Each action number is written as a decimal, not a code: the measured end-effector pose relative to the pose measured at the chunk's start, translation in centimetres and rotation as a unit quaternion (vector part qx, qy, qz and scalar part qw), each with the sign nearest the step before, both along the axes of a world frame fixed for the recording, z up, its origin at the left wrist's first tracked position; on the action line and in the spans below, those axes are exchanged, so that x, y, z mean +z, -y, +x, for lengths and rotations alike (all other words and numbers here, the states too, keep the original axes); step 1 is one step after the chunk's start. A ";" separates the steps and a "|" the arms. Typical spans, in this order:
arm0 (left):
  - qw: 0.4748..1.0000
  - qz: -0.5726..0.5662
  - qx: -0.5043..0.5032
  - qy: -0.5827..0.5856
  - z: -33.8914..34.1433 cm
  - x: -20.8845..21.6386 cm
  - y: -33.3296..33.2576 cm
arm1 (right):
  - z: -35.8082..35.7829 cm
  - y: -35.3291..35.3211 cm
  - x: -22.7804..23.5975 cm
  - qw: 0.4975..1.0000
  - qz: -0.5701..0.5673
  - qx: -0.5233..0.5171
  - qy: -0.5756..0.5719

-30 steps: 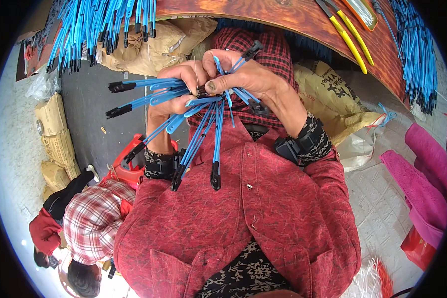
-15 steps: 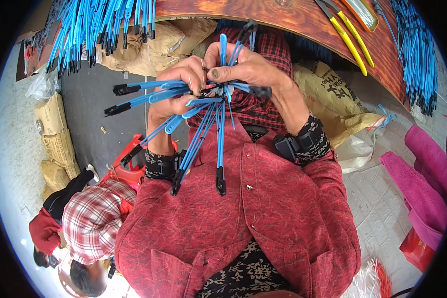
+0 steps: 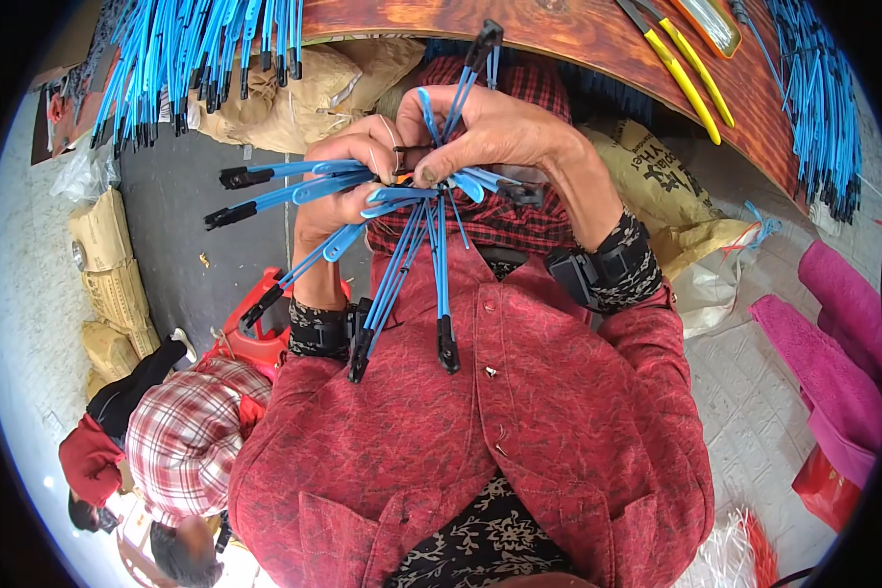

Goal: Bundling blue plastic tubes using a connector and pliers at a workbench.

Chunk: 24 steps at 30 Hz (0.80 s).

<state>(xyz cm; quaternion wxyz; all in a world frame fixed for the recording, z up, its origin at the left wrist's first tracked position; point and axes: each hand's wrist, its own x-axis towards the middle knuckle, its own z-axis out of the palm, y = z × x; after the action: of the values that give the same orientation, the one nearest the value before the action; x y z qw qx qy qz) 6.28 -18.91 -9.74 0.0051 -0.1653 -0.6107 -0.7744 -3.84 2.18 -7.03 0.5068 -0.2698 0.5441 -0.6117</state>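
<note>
A blue frame [image 3: 387, 265] of thin folding arms with black tips hangs spread out like spokes in front of my chest. My left hand [image 3: 348, 162] pinches it close to the hub, its arms sticking out past the fingers. From the other side, my right hand [image 3: 505, 132] bends its fingers over the hub, the thumb pressing against it. A fine pale wire or thread [image 3: 389, 132] rises in a loop by my left fingertips. Between the hands a small dark piece [image 3: 409, 157] shows; the fingers partly hide the hub.
Ahead lies a reddish wooden table [image 3: 559, 34] bearing yellow-handled pliers [image 3: 691, 83] and bundles of blue black-tipped arms [image 3: 201, 59]. Brown paper sacks [image 3: 113, 260] stand at left. A person in a checked shirt [image 3: 181, 431] sits lower left near a red stool [image 3: 255, 333].
My right hand has shifted slightly right, its wrist raised a little. The frame has tilted slightly, its lower arms swinging a little to the right. Both hands keep hold near the hub.
</note>
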 end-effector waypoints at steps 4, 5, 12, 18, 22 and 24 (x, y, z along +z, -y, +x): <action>1.000 0.011 -0.004 0.000 -0.2 0.4 -0.4 | 0.0 0.2 -0.5 1.000 -0.001 -0.003 0.006; 1.000 0.006 -0.005 -0.008 -0.3 0.4 -0.4 | 0.1 0.2 -0.6 1.000 0.000 -0.002 0.007; 0.999 -0.003 -0.023 -0.047 -0.8 0.1 -0.4 | 0.2 0.1 -0.7 0.997 -0.071 -0.020 0.021; 0.999 0.022 -0.040 -0.016 -0.8 0.2 -0.2 | 0.3 0.2 -1.1 0.995 -0.086 -0.019 0.052; 0.999 0.015 -0.049 -0.006 -0.6 0.5 0.0 | 0.2 0.2 -1.2 0.993 -0.080 -0.029 0.076; 0.998 0.039 -0.044 0.000 -0.6 0.2 0.0 | 0.3 0.1 -1.4 0.994 -0.079 -0.032 0.075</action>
<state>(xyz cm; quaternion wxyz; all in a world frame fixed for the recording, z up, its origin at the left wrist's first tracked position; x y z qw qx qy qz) 5.71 -18.92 -9.52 -0.0220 -0.1919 -0.5720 -0.7972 -3.53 2.06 -8.38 0.5034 -0.2449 0.4635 -0.6869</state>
